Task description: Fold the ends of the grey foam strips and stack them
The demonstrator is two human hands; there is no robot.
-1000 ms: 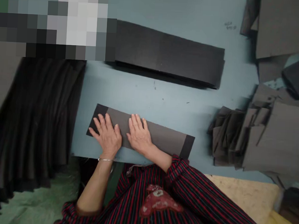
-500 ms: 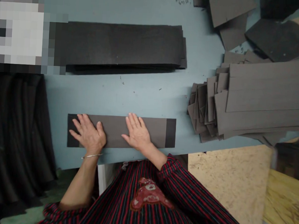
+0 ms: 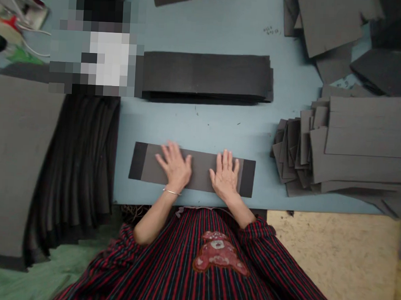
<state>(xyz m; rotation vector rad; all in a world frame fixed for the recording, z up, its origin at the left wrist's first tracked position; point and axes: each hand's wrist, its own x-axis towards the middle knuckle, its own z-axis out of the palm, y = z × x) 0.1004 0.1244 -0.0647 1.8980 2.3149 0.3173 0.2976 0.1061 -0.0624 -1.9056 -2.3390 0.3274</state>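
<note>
Our left hand (image 3: 176,166) and right hand (image 3: 225,178) are spread apart, gripping nothing, over the thin grey rectangular strip with black ends (image 3: 199,172) near the pale-blue flat tabletop's (image 3: 168,126) front edge. Uneven palm pressure, we judge, could skew it.

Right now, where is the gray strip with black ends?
In the head view, the strip lies below centre, beneath the left hand and right hand, between the dark stack and the near edge of the table.
</note>
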